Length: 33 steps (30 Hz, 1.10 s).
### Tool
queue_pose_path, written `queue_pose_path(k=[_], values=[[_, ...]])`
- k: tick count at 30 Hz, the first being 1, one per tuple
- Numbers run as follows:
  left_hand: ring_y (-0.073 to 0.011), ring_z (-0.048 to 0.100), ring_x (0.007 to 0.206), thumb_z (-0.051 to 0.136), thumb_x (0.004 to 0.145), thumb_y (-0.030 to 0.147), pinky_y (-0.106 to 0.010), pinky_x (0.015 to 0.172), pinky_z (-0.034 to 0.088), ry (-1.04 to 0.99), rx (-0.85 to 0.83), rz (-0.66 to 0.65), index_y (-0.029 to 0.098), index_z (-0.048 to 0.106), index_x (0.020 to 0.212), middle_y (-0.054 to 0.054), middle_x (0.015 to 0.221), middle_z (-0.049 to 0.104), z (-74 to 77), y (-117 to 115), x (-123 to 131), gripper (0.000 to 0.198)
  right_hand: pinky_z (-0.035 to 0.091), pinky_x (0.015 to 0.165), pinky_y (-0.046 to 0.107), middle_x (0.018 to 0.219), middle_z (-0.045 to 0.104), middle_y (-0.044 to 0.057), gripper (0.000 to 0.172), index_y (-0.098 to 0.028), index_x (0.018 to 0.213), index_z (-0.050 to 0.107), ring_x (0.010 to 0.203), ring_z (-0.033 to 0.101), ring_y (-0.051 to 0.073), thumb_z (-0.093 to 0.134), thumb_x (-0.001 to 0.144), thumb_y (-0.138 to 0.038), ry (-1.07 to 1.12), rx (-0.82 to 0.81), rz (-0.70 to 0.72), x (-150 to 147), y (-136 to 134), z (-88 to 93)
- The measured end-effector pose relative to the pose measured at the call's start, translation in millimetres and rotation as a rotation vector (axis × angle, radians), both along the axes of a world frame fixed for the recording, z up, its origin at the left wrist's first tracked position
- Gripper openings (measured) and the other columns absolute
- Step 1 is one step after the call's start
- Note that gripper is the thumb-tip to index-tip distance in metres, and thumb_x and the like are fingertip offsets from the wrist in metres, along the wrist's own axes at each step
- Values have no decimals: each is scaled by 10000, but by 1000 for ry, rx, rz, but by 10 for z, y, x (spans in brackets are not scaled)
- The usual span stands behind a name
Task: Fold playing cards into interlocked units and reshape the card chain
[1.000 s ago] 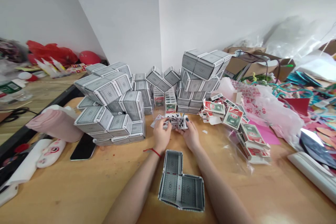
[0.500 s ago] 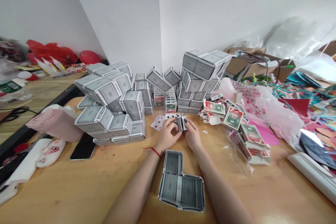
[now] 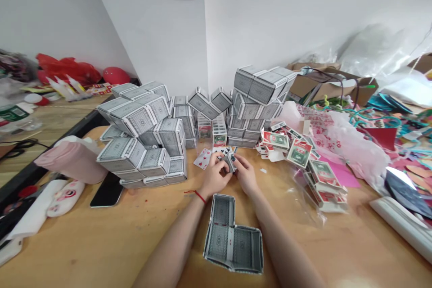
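Between my two hands is a small grey-backed playing card piece (image 3: 230, 162), its far side partly hidden by fingers. My left hand (image 3: 216, 173) pinches it from the left, thumb and forefinger curled round. From the right, my right hand (image 3: 244, 172) grips its edge with the fingertips. Just beyond lie a club card (image 3: 221, 150) and a heart card (image 3: 203, 158), both face up on the table. Between my forearms rests an L-shaped open tray made of playing cards (image 3: 219, 238), grey backs showing inside.
Stacks of card-built boxes stand at left (image 3: 141, 121) and right (image 3: 258, 103). Empty red and green card cartons (image 3: 299, 152) lie right of my hands, with plastic bags (image 3: 351, 144) behind. A black phone (image 3: 106, 190) and a pink roll (image 3: 69, 159) are at left.
The card piece has been turned and tilted between my fingers. My right fingers have shifted slightly left and closer to the left hand. The L-shaped tray stays put.
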<state>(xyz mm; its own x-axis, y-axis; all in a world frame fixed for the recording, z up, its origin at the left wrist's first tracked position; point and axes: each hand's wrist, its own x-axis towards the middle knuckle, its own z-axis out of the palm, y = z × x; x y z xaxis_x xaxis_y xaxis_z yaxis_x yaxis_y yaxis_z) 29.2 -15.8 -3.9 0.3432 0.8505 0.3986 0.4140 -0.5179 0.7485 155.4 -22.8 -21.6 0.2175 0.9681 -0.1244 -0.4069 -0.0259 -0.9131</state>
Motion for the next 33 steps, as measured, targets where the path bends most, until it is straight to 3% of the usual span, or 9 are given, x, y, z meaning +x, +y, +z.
queue_pose_path(k=[12, 22, 28, 33], values=[[-45, 432, 551, 538, 621, 86, -251, 578, 445, 16, 2, 54, 165, 473, 686, -50, 1070, 398, 9, 8, 3, 121, 422, 851, 339, 1056, 633, 49, 439, -209, 1023, 618, 964, 565, 206, 697, 611, -339, -59, 42, 108, 25, -26, 26], [-84, 470, 634, 550, 571, 96, -238, 580, 435, 58, 6, 10, 176, 473, 687, -47, 1056, 422, 26, 1, 11, 160, 445, 652, 246, 781, 647, -5, 307, -187, 868, 624, 690, 578, 136, 710, 600, -311, 163, -40, 170, 27, -32, 87], [-54, 423, 545, 551, 573, 106, -231, 526, 413, 63, 4, -15, 172, 468, 688, -50, 1075, 444, 17, -14, 42, 156, 424, 576, 240, 643, 610, -7, 243, -161, 744, 616, 595, 558, 129, 709, 594, -329, 245, -60, 280, 26, -86, 225], [-83, 478, 592, 565, 591, 131, -262, 578, 439, 95, 27, -33, 178, 477, 693, -60, 1074, 478, 12, -20, 38, 142, 419, 558, 240, 595, 592, -19, 217, -171, 727, 598, 563, 550, 126, 712, 586, -291, 261, -81, 318, 27, -96, 253]])
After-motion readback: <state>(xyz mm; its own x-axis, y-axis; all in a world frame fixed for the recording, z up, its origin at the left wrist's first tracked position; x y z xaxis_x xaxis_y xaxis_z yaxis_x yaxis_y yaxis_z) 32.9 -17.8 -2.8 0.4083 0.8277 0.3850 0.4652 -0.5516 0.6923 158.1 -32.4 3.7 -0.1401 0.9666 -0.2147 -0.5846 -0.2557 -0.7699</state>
